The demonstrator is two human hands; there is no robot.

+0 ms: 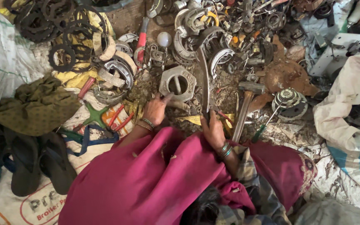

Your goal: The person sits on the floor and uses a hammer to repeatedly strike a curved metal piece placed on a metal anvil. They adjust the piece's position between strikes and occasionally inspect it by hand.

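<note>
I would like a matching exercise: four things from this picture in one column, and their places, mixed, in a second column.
1. long curved metal blade
2. wooden-handled hammer
3. pair of dark sandals
4. hexagonal grey metal part with a round hole

a. lying right of the right hand
b. beyond the left hand
c. held in the right hand
d. on the white sack, far left

Pairs: 1-c, 2-a, 3-d, 4-b
</note>
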